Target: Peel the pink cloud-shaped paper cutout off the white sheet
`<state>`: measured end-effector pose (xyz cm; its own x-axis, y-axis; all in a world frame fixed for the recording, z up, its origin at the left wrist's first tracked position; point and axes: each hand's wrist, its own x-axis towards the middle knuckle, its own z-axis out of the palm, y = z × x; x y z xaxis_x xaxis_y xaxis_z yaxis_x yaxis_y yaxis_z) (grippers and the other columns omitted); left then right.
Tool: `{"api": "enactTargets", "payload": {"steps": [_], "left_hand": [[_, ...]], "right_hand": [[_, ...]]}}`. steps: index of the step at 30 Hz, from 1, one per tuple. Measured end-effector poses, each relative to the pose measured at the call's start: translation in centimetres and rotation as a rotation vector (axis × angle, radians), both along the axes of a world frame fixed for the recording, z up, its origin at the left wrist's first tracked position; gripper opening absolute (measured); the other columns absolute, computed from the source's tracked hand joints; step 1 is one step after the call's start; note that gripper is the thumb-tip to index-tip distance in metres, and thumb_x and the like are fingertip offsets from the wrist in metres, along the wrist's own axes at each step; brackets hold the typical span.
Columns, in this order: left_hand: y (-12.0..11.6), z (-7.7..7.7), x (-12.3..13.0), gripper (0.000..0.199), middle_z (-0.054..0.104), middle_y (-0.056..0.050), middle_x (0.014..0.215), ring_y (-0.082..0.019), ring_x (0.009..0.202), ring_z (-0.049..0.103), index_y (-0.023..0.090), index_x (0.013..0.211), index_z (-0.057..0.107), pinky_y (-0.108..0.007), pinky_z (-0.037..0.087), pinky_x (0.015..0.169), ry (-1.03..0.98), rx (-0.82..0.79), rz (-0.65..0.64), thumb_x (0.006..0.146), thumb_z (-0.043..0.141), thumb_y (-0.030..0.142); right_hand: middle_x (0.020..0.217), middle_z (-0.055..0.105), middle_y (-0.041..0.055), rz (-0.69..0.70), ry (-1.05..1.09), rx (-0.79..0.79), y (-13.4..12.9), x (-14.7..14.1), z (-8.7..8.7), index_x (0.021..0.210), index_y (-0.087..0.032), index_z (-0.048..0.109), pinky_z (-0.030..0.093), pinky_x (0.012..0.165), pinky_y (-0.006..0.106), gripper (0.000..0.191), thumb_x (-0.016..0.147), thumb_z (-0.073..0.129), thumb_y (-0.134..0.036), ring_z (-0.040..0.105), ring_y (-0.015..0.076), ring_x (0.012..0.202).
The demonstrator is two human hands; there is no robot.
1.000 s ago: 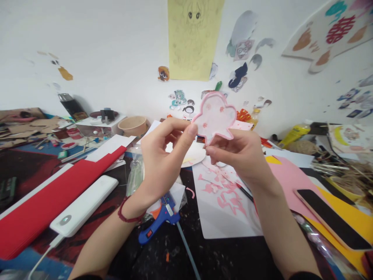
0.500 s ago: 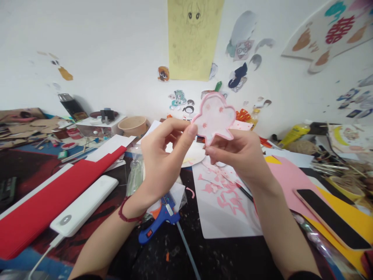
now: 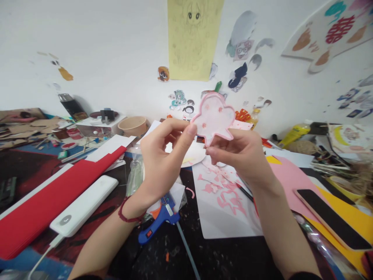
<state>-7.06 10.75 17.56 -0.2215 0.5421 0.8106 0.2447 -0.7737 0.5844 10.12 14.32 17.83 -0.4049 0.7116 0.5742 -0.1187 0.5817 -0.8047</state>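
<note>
A flower-shaped paper cutout [image 3: 214, 114], white with a raised pink border and small reddish flower prints, is held up between my hands. My left hand [image 3: 166, 151] pinches its left edge between thumb and finger. At the bottom, my right hand [image 3: 239, 155] grips the cutout near its pointed lower end. Below the hands, pink paper scraps [image 3: 230, 198] lie on a white sheet [image 3: 221, 227]. A blue glue gun [image 3: 160, 221] with a grey glue stick rests on the dark table, under my left wrist.
On the left lie a red folded card strip [image 3: 58, 198] and a white power bank [image 3: 84, 206] with a cable. At right, a phone [image 3: 332, 219] rests on pink and yellow paper. Behind stand a tan bowl [image 3: 132, 126] and a yellow bottle [image 3: 295, 134].
</note>
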Motion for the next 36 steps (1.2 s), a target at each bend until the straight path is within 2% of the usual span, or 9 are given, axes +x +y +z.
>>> {"api": "enactTargets", "payload": {"steps": [14, 21, 29, 36], "left_hand": [[0.0, -0.11, 0.1, 0.013, 0.066, 0.002, 0.074, -0.011, 0.068, 0.055, 0.023, 0.08, 0.072, -0.032, 0.041, 0.061, 0.006, 0.003, 0.007, 0.093, 0.071, 0.028], [0.1, -0.18, 0.03, 0.013, 0.066, 0.002, 0.074, -0.012, 0.068, 0.055, 0.024, 0.08, 0.072, -0.031, 0.042, 0.061, 0.007, 0.015, 0.015, 0.092, 0.071, 0.028], [0.47, -0.26, -0.21, 0.015, 0.066, 0.002, 0.073, -0.011, 0.066, 0.055, 0.023, 0.079, 0.072, -0.031, 0.041, 0.06, 0.005, 0.013, 0.023, 0.093, 0.071, 0.03], [0.95, -0.25, -0.54, 0.014, 0.069, 0.002, 0.075, -0.011, 0.067, 0.056, 0.024, 0.08, 0.072, -0.03, 0.043, 0.061, 0.042, -0.036, -0.011, 0.092, 0.071, 0.03]], "right_hand": [[0.066, 0.066, -0.0047, -0.001, -0.015, 0.005, -0.18, 0.12, 0.16, 0.068, -0.02, 0.071, 0.043, 0.049, 0.022, 0.015, 0.081, 0.079, -0.017, 0.055, 0.0052, 0.054], [0.067, 0.067, -0.0046, 0.026, -0.008, 0.001, 0.08, 0.09, 0.01, 0.07, -0.02, 0.072, 0.044, 0.049, 0.022, 0.013, 0.08, 0.081, -0.018, 0.056, 0.0052, 0.054], [0.075, 0.07, -0.0043, 0.022, -0.015, -0.058, 0.25, 0.3, 0.07, 0.079, -0.021, 0.074, 0.048, 0.049, 0.019, 0.013, 0.074, 0.083, -0.012, 0.056, 0.0044, 0.053], [0.068, 0.068, -0.0022, -0.034, 0.025, -0.063, 0.31, 0.08, 0.31, 0.069, -0.018, 0.073, 0.053, 0.05, 0.019, 0.012, 0.076, 0.083, -0.018, 0.059, 0.007, 0.055]]}}
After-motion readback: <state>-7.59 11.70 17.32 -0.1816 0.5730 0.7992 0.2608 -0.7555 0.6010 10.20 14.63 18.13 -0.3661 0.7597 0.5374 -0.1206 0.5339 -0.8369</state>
